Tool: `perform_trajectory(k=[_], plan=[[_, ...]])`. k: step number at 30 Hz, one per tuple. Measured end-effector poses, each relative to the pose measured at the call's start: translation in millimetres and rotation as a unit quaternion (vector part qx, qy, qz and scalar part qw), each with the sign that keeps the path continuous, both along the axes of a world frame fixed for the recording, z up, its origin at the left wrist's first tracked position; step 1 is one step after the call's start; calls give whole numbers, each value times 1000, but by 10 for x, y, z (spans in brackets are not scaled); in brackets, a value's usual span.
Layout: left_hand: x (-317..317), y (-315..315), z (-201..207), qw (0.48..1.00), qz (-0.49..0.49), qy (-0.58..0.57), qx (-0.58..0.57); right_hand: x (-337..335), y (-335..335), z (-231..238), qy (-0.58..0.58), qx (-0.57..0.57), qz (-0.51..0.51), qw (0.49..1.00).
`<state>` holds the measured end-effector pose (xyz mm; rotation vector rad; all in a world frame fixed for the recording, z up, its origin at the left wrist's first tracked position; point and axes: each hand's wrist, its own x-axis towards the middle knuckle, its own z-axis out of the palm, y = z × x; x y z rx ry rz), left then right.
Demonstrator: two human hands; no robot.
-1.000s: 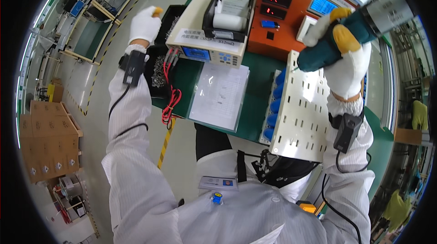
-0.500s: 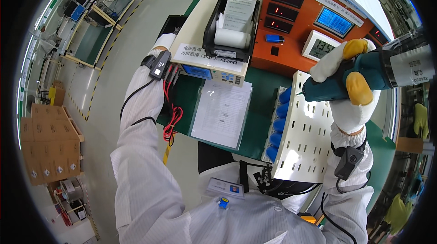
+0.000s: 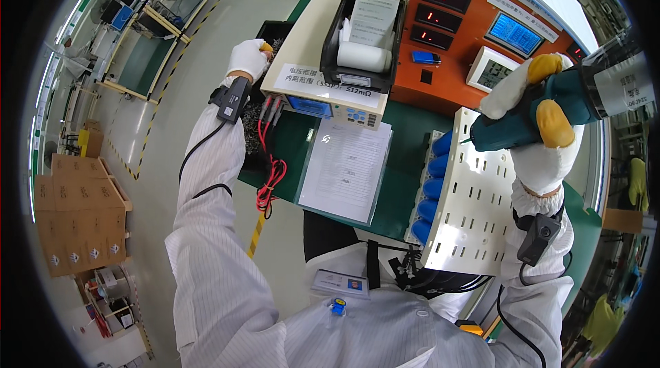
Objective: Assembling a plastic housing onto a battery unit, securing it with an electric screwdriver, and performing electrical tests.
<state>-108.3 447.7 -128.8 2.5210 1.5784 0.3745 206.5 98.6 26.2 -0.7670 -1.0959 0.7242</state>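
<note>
My left hand (image 3: 247, 60), in a white glove with tan fingertips, is over a long black bin (image 3: 277, 30) of small metal pieces, too small to name. Its fingers are curled together; whatever they may hold is hidden. My right hand (image 3: 540, 158), gloved the same way, grips a teal power screwdriver (image 3: 505, 127) with its thin bit pointing left. Under the bit is the top end of a white slotted panel (image 3: 474, 220). Blue cylinders (image 3: 433, 188) stand in a row along the panel's left side.
Left of centre, a beige meter (image 3: 302, 41) carries a black tray (image 3: 395, 69) with a paper roll (image 3: 364, 57). Red leads (image 3: 271, 186) hang from it. A sleeved printed sheet (image 3: 344, 172) lies on the green table (image 3: 405, 127). Behind stands an orange instrument (image 3: 447, 65) with a small clock (image 3: 491, 72).
My left hand has come out from behind the beige meter, moving left, and its curled fingers now show. My right hand keeps the screwdriver at the panel's top end. The whole view has shifted slightly.
</note>
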Motion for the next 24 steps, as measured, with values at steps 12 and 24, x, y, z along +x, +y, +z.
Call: perform_trajectory(k=[12, 24], plan=[[-140, -163, 225, 916, 20, -334, -219, -14, 17, 42, -20, -5, 15, 1000], [848, -1612, 1226, 900, -248, -341, -110, 212, -609, 599, -34, 52, 40, 997]])
